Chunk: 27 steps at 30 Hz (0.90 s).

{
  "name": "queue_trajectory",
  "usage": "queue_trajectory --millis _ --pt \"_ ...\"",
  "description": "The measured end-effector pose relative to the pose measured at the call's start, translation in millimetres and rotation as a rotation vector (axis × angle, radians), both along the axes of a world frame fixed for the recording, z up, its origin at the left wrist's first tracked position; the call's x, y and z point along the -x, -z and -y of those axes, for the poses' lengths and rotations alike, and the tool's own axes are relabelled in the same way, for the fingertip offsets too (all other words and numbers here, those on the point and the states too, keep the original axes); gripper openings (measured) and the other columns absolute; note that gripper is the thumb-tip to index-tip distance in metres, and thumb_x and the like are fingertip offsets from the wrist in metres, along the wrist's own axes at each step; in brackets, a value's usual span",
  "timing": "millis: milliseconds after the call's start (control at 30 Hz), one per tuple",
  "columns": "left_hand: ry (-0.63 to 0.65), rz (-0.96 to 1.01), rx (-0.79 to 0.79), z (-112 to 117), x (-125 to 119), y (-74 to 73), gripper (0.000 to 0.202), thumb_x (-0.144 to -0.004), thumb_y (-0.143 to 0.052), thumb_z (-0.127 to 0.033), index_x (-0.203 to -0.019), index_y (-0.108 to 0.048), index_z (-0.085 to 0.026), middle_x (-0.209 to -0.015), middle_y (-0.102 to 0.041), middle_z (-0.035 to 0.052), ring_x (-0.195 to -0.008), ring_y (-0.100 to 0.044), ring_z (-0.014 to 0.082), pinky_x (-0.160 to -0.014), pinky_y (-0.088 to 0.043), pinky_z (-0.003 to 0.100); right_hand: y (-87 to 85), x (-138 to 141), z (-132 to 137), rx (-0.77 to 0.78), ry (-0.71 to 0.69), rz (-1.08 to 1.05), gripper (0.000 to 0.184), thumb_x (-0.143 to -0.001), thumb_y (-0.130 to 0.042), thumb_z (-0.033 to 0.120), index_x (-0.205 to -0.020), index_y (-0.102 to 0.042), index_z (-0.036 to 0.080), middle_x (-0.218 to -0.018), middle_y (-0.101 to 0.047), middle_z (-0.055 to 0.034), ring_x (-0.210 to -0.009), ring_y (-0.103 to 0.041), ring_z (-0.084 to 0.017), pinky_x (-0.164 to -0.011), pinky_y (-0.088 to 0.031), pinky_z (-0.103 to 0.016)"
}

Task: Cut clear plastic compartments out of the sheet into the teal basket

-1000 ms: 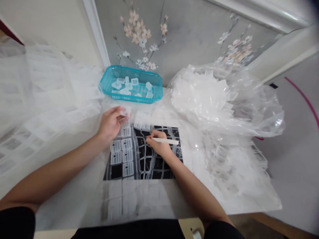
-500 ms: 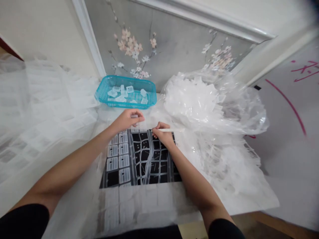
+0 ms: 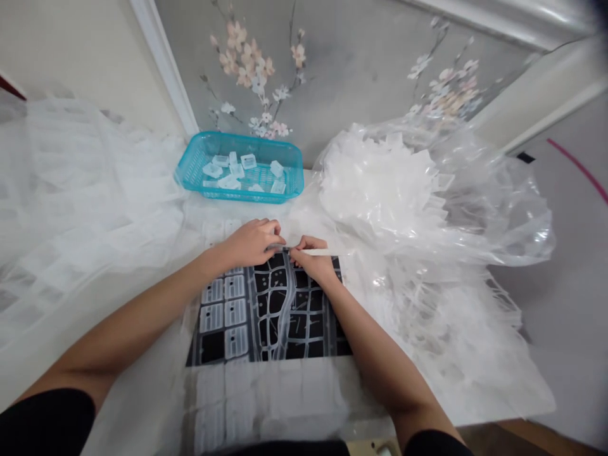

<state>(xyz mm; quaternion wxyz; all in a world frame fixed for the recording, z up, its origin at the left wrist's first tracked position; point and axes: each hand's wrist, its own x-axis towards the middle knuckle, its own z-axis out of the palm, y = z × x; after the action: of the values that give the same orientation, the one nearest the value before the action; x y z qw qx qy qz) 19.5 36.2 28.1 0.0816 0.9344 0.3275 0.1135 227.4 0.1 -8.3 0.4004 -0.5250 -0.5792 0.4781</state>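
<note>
My right hand (image 3: 314, 258) grips a slim white pen-like tool (image 3: 325, 252), held almost level; its tip is hard to see by my fingers. Close beside it, my left hand (image 3: 254, 242) has its fingers bent and its thumb and forefinger together at the far edge of a clear plastic sheet (image 3: 287, 297). What they pinch, if anything, is too small to make out. The sheet lies over a black surface (image 3: 212, 347). Small translucent rectangular pieces (image 3: 236, 312) sit in its left columns; the middle and right show curved strips around gaps.
A blue plastic basket (image 3: 237, 194) with several translucent pieces stands behind my hands. To its right lies a clear bag (image 3: 503, 221) full of white pieces (image 3: 380, 183). Layered plastic sheets (image 3: 95, 190) pile up on the left, and stripped sheet scraps (image 3: 451, 323) on the right.
My left hand has come down and right, from above the sheet to beside my right hand. The right hand stays at about the same place with the tool. The view has shifted slightly.
</note>
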Motion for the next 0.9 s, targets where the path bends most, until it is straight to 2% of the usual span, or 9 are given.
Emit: queue_trajectory --millis 367,500,567,600,667,733,800,900 --pt "0.003 -0.088 -0.094 5.8 -4.3 -0.8 0.024 -0.088 -0.055 -0.026 -0.105 -0.071 -0.021 -0.11 -0.057 0.0114 -0.096 -0.057 0.0256 -0.083 -0.043 0.039 -1.2 2.0 0.7 0.02 -0.005 -0.012 0.016 -0.071 -0.062 0.026 -0.061 -0.052 0.022 -0.054 -0.062 0.0036 -0.048 -0.054 -0.012 -0.049 -0.043 -0.024" --pt "-0.009 0.021 -0.053 8.3 -7.8 4.1 0.019 -0.088 -0.055 -0.023 -0.093 -0.073 -0.02 -0.106 -0.06 0.0109 -0.096 -0.058 0.0254 -0.084 -0.043 0.041 -1.2 2.3 -1.3 0.019 -0.028 0.005 0.016 -0.07 -0.063 0.026 -0.06 -0.051 0.022 -0.053 -0.062 0.004 -0.048 -0.055 -0.012 -0.049 -0.043 -0.023" --pt "-0.095 0.265 0.038 6.1 -8.3 5.9 0.018 -0.089 -0.055 -0.024 -0.089 -0.072 -0.019 -0.103 -0.061 0.0092 -0.095 -0.058 0.0231 -0.085 -0.043 0.039 -0.4 3.0 -2.4 0.017 -0.035 0.033 0.017 -0.069 -0.063 0.026 -0.058 -0.05 0.022 -0.052 -0.06 0.0046 -0.047 -0.054 -0.012 -0.048 -0.041 -0.023" --pt "-0.183 0.458 0.101 3.5 -7.6 5.0 0.017 -0.089 -0.056 -0.027 -0.088 -0.071 -0.019 -0.102 -0.062 0.0083 -0.093 -0.058 0.0214 -0.084 -0.045 0.037 0.5 3.6 -2.8 0.017 -0.034 0.046 0.017 -0.069 -0.063 0.026 -0.058 -0.05 0.022 -0.051 -0.06 0.005 -0.047 -0.054 -0.012 -0.048 -0.041 -0.023" --pt "-0.417 0.953 0.251 -3.9 -3.7 -2.5 0.017 -0.087 -0.06 -0.034 -0.086 -0.068 -0.018 -0.096 -0.062 0.0059 -0.085 -0.059 0.0173 -0.074 -0.047 0.03 2.9 5.0 -3.2 0.018 -0.025 0.063 0.018 -0.068 -0.062 0.025 -0.058 -0.048 0.022 -0.05 -0.059 0.0056 -0.047 -0.054 -0.012 -0.048 -0.04 -0.023" --pt "-0.591 1.425 0.415 -11.3 3.6 -18.2 0.019 -0.084 -0.065 -0.038 -0.085 -0.065 -0.019 -0.086 -0.061 0.0029 -0.073 -0.058 0.0132 -0.06 -0.043 0.024 4.5 5.9 -2.7 0.016 -0.018 0.065 0.018 -0.068 -0.061 0.024 -0.058 -0.047 0.022 -0.05 -0.059 0.0057 -0.047 -0.053 -0.012 -0.048 -0.04 -0.023" --pt "-0.594 1.726 0.565 -14.6 12.3 -38.9 0.019 -0.083 -0.068 -0.037 -0.082 -0.062 -0.02 -0.079 -0.06 0.0006 -0.064 -0.056 0.0106 -0.053 -0.039 0.022 2.1 5.2 -1.3 0.014 -0.028 0.056 0.017 -0.069 -0.061 0.024 -0.058 -0.048 0.022 -0.051 -0.06 0.0051 -0.047 -0.054 -0.012 -0.049 -0.04 -0.023" --pt "-0.468 1.854 0.745 -8.8 21.6 -67.0 0.017 -0.084 -0.068 -0.034 -0.083 -0.06 -0.019 -0.081 -0.063 0.001 -0.066 -0.059 0.0108 -0.052 -0.041 0.021 -15.0 1.4 1.8 -0.027 -0.006 0.015 0.016 -0.071 -0.061 0.024 -0.061 -0.049 0.022 -0.054 -0.062 0.0044 -0.048 -0.053 -0.012 -0.051 -0.041 -0.024"
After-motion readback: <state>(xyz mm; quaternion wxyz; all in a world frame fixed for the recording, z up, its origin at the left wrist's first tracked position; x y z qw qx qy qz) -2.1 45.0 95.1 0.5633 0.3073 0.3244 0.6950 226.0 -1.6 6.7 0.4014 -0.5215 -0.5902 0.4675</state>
